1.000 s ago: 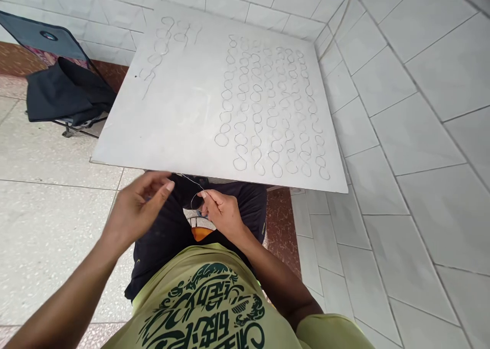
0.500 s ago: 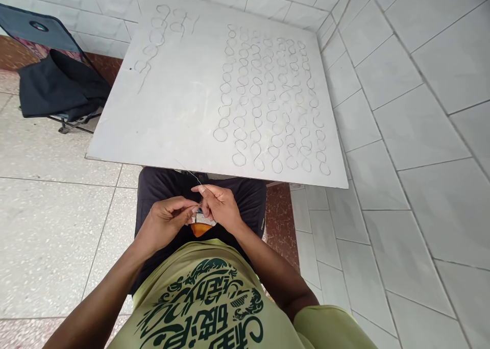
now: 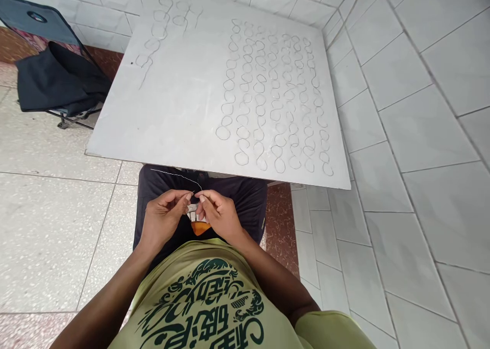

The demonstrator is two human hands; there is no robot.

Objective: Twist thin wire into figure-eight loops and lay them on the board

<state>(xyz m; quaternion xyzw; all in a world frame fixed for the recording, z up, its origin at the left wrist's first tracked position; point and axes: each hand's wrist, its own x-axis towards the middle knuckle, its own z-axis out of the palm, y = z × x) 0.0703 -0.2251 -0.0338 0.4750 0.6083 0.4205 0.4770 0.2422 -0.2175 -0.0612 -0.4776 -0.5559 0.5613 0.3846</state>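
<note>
At six o'clock, left hand (image 3: 163, 219) and right hand (image 3: 220, 216) both pinch one thin wire (image 3: 172, 174), its tail pointing toward ten. One board (image 3: 184, 99) at twelve bears looped chains (image 3: 275, 94), too fine to count. One chair (image 3: 34, 22) at ten holds one black cloth (image 3: 57, 86).

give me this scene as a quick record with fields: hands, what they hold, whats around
left hand: pinches the wire over the lap
right hand: pinches the same wire, fingertips close to the left's
wire: thin, free end points left
board: white, beyond the hands
loops: rows on the board's right half
chair: far left, dark cloth on it
</note>
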